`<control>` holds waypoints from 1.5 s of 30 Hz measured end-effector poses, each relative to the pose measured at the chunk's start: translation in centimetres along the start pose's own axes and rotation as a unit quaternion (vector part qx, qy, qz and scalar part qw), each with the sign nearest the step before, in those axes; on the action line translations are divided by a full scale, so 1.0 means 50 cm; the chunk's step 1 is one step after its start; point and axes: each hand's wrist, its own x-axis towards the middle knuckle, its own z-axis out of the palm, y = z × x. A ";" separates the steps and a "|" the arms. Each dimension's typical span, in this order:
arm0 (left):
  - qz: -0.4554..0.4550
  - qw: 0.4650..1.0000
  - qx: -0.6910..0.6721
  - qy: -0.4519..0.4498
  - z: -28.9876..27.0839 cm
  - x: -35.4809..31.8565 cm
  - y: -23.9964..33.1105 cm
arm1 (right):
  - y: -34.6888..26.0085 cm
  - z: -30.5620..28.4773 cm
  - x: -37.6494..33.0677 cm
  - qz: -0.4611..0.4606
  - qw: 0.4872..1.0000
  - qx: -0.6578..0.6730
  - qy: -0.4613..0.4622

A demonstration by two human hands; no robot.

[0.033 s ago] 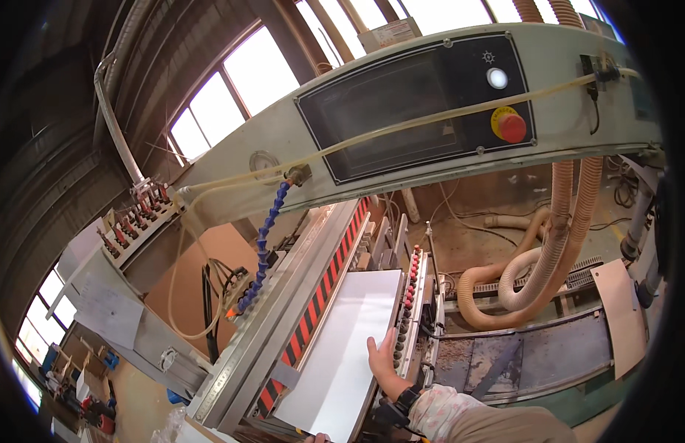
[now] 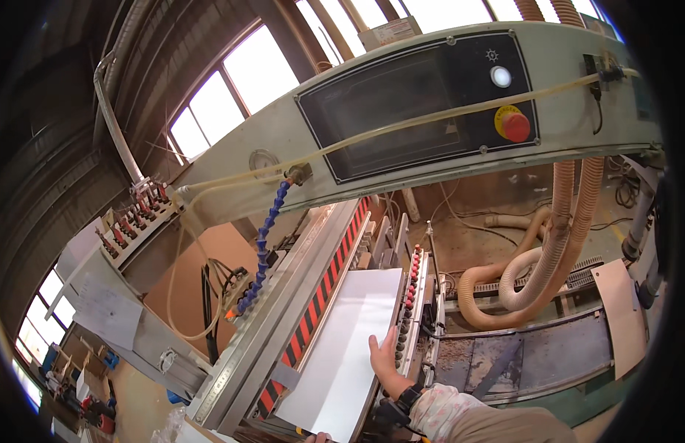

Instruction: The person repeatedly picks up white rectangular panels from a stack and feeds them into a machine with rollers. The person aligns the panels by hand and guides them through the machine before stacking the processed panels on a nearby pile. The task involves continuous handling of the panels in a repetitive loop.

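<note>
A long white panel (image 2: 350, 317) lies on the machine between a red-and-black striped guard and a row of rollers. My right hand (image 2: 384, 360), with a dark band at its wrist, rests at the panel's right edge, thumb and fingers stretched apart. At the bottom of the view, only a few fingers of my left hand (image 2: 317, 438) show. They are at the panel's near edge and look closed on it; the rest of that hand is out of view.
Overhead runs a machine beam with a dark screen (image 2: 387, 111) and a red stop button (image 2: 515, 127). A blue segmented hose (image 2: 262, 236) hangs over the metal rail. Red and dark rollers (image 2: 410, 295) line the panel's right. Ribbed beige hoses (image 2: 497, 310) lie further right.
</note>
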 end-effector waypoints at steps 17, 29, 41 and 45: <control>0.038 0.970 -0.235 0.056 0.017 0.028 0.009 | -0.055 -0.081 -0.002 0.054 0.917 0.377 -0.123; 0.061 0.976 -0.204 0.037 -0.034 0.064 -0.067 | -0.103 -0.091 -0.027 0.112 0.940 0.292 -0.134; 0.236 0.958 0.161 0.012 -0.015 0.071 -0.121 | 0.025 -0.011 -0.112 -0.013 0.987 0.156 -0.041; 0.244 0.956 0.157 -0.040 -0.031 0.069 -0.119 | -0.006 0.006 -0.112 -0.028 0.993 0.114 -0.028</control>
